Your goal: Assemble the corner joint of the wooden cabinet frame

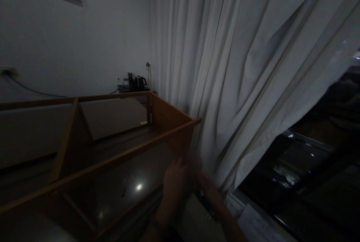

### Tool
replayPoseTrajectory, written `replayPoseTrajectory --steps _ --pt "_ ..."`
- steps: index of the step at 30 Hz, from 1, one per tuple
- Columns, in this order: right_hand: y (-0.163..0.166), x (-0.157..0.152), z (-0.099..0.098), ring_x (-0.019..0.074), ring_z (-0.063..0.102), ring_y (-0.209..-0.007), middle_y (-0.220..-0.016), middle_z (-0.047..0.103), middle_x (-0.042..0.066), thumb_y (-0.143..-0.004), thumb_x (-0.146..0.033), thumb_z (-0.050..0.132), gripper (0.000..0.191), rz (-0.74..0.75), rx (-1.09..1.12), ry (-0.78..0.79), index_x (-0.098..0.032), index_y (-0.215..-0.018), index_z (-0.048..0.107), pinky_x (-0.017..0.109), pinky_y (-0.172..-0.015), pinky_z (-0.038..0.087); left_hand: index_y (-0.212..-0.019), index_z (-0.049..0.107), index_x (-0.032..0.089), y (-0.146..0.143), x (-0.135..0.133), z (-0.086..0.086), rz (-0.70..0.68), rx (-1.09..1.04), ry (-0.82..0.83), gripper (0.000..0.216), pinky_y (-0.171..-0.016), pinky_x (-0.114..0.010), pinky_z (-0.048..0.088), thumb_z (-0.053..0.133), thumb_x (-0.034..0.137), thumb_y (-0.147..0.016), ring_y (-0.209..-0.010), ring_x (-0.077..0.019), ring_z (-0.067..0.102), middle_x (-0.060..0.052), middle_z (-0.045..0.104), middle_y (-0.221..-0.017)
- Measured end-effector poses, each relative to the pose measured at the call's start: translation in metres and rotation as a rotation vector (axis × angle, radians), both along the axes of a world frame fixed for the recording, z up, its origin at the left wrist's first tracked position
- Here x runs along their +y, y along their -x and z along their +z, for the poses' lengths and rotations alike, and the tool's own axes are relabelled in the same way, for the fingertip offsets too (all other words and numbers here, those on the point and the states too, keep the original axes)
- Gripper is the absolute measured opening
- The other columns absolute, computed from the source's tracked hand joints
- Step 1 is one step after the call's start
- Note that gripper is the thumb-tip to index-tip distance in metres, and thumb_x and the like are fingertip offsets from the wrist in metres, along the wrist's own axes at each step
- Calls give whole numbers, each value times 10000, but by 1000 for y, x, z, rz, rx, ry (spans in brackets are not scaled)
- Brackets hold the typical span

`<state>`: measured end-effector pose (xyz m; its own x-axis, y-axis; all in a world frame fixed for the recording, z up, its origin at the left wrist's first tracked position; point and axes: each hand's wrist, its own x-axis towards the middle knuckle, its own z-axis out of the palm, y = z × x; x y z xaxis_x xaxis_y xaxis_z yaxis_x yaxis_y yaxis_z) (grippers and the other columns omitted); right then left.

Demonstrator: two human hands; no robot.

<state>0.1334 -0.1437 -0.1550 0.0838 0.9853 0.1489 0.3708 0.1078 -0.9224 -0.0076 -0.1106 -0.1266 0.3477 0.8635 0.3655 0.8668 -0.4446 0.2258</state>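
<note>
A brown wooden cabinet frame [123, 154] with open compartments lies across the left and middle of the head view. My left hand [174, 177] is at its near right corner, beside the end panel [184, 141]. Its fingers look curled in, and whatever they hold is hidden. Close to its right is my right hand [206, 186], smeared by motion. It seems closed around something dark with a bit of orange, too blurred to name. A small dark stick-like thing [123, 191] lies on the pale panel inside the near compartment.
White curtains [225, 66] hang close along the right, reaching down beside my right hand. Behind the cabinet, a black kettle [140, 81] stands on a small table in the corner. A cable [36, 93] runs along the wall. Dark glossy things [289, 174] lie at the lower right.
</note>
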Motion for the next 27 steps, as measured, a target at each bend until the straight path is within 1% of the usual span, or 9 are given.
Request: replayPoseTrajectory --steps 5,7,10,13,16,19,21,24,27 --pt "-12 -1 -2 207 629 -800 -891 688 81 -937 -506 368 402 -159 -574 -337 -196 -1026 608 329 -768 432 -1130 616 356 0 -2 3 0 -10 30 287 -757 -270 442 514 291 -870 -990 -178 507 -23 546 -1143" --pt "-17 -1 -1 212 630 -826 -916 690 86 -951 -401 398 306 -145 -792 -448 -203 -999 626 342 -788 408 -1119 624 354 -1 -2 3 7 -18 23 277 -765 -274 441 507 295 -875 -989 -179 507 -23 548 -1143" --pt "-19 -1 0 199 627 -810 -857 690 67 -950 -281 411 249 -96 -949 -488 -223 -920 652 325 -772 387 -1139 611 375 -1 -2 3 10 -17 21 293 -766 -274 441 506 300 -876 -987 -179 508 -22 545 -1144" --pt "-12 -2 -2 198 619 -782 -799 684 69 -965 -308 348 358 -101 -867 -403 -209 -828 664 329 -772 384 -1143 608 381 -1 -1 1 17 -8 27 294 -767 -276 443 498 308 -880 -1006 -184 504 -25 532 -1176" --pt "-1 -1 -6 194 608 -685 -711 672 62 -954 -498 276 543 -103 -525 -207 -178 -747 663 301 -670 416 -1145 607 370 0 0 -3 9 -8 10 295 -785 -284 445 504 304 -876 -1015 -185 502 -27 526 -1195" --pt "6 0 -9 172 572 -562 -575 621 25 -831 -726 305 678 -53 -150 -14 -167 -670 655 261 -543 417 -1165 592 376 0 0 -5 5 -8 1 323 -811 -296 446 538 301 -856 -1047 -197 492 -26 518 -1214" --pt "8 0 -9 164 561 -529 -524 594 10 -765 -786 337 704 -25 -39 34 -171 -627 650 252 -521 422 -1171 587 379 0 1 -4 6 -4 5 335 -814 -296 447 549 296 -849 -1058 -199 487 -25 511 -1228" --pt "6 -3 -6 171 592 -559 -576 638 20 -821 -724 336 653 -30 -102 -5 -186 -672 675 257 -542 448 -1148 605 371 0 0 -1 -4 4 21 309 -791 -278 449 533 289 -859 -1024 -183 499 -24 529 -1187" --pt "-3 -5 -3 194 644 -712 -802 709 57 -909 -578 349 503 -103 -375 -203 -208 -927 690 291 -655 479 -1141 610 370 0 -1 1 -4 2 21 300 -777 -271 448 519 287 -867 -1017 -182 500 -26 541 -1161"
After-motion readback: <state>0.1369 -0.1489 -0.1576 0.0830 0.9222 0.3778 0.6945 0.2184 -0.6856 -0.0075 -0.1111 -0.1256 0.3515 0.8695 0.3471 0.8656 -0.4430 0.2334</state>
